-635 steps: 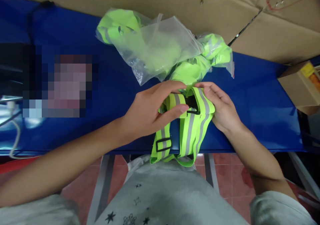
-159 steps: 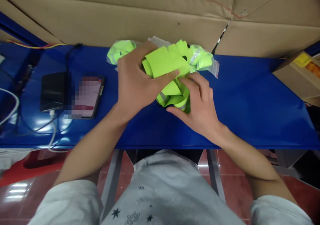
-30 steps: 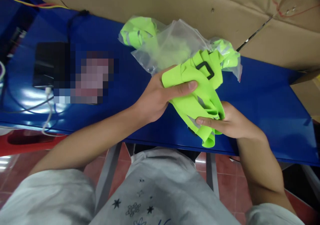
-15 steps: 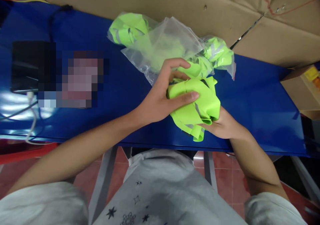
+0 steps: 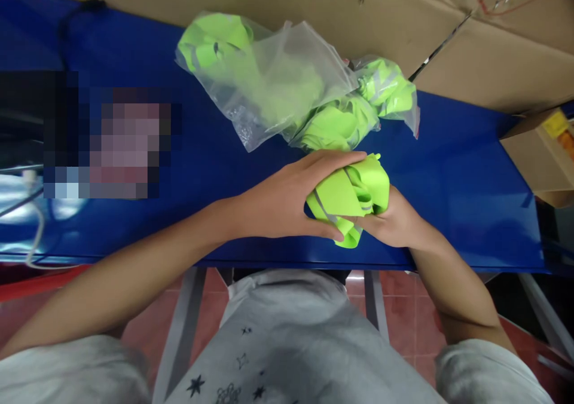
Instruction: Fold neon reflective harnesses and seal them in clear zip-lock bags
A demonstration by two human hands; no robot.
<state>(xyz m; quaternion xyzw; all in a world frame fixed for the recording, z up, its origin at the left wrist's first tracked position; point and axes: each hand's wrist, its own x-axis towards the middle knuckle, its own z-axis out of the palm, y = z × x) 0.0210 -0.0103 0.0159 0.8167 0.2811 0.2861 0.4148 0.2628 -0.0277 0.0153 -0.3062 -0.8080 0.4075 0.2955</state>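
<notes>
A neon yellow-green reflective vest [image 5: 334,193], bunched into a small bundle with grey strips showing, is held between both hands above the blue table's front part. My left hand [image 5: 291,198] wraps it from the left, fingers over the far side and thumb at the near edge. From the right and below, my right hand [image 5: 394,219] grips the bundle; most of its fingers are hidden under the cloth. Just beyond lies a clear plastic bag [image 5: 291,75], looking flat, over other neon bundles. One bagged neon bundle [image 5: 338,120] lies right behind my hands.
More bagged neon bundles lie at the back left [image 5: 219,42] and back right [image 5: 388,87] of the blue table [image 5: 215,159]. Brown cardboard [image 5: 314,3] walls the back. An open carton [image 5: 538,159] stands at the right. A blurred-out object [image 5: 130,144] and a white cable [image 5: 38,230] are at left.
My left hand has shifted from on top of the vest to around its left side, thumb now near the front. The bundle is more compact. The view has shifted slightly.
</notes>
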